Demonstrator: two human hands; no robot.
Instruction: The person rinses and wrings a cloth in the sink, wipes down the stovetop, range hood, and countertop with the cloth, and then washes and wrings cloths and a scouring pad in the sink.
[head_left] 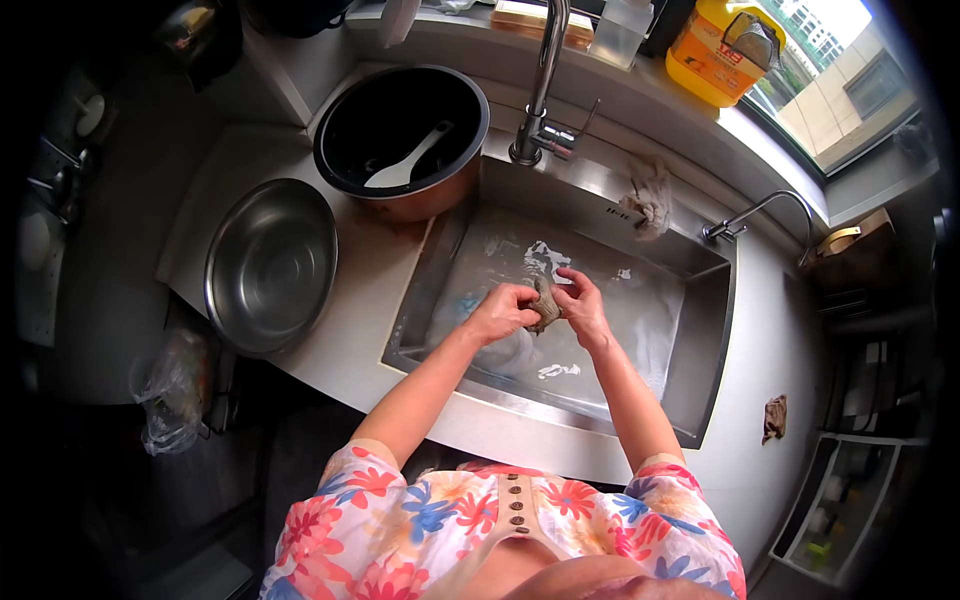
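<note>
Over the steel sink [705, 330], my two hands are close together around a small wet greyish-brown rag [543, 304]. My left hand [503, 312] is closed on its left side, thumb and fingers pinching it. On the opposite side, my right hand [583, 305] grips the rag's edge with curled fingers. Cloudy water [490, 250] covers the sink floor, with glints of light on it. A pale, rounded shape lies under the water below my left hand; what it is I cannot make out.
A chrome faucet [540, 90] rises behind the sink, with a thinner tap [760, 212] at right. Left stand a dark pot [400, 205] holding a white rice paddle [410, 160] and a steel basin [270, 265]. One cloth [652, 200] hangs over the rim; another [775, 419] lies right.
</note>
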